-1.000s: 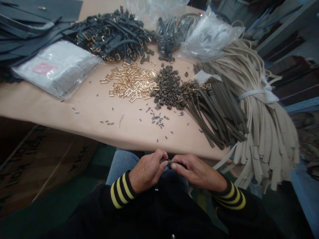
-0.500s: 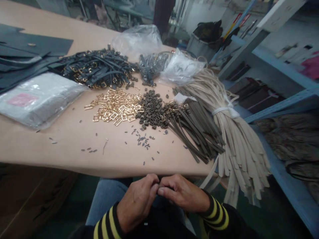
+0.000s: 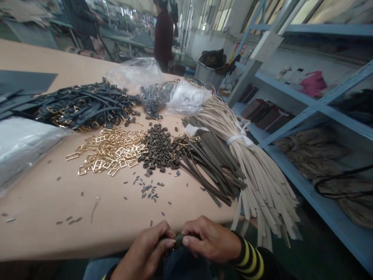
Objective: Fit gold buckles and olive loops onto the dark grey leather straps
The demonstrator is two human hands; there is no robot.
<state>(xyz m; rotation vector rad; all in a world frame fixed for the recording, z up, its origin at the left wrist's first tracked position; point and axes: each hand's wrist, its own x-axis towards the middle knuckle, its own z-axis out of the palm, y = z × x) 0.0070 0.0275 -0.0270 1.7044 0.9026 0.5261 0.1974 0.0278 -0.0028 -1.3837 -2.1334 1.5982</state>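
Observation:
Between my two hands, at the table's front edge, is a dark olive strap (image 3: 178, 239) with a bit of gold metal on it, probably a buckle. My left hand (image 3: 147, 249) pinches its gold end with thumb and forefinger. Closed round the other side is my right hand (image 3: 211, 240); most of the strap is hidden by the fingers. Beyond them lie small dark pieces (image 3: 149, 190), a heap of gold buckles (image 3: 112, 149), a heap of dark strap loops (image 3: 159, 147) and a bundle of olive straps (image 3: 212, 159).
Beige straps (image 3: 262, 182), tied with white, hang over the table's right edge. Dark blue buckled straps (image 3: 87, 105) and plastic bags (image 3: 188, 97) lie farther back. A wrapped package (image 3: 23, 147) sits at left. Blue shelving (image 3: 309, 101) stands at right; people are in the background.
The view has tilted up and shifted, showing more of the room. My hands have moved slightly apart, so the strap and its gold part now show between them.

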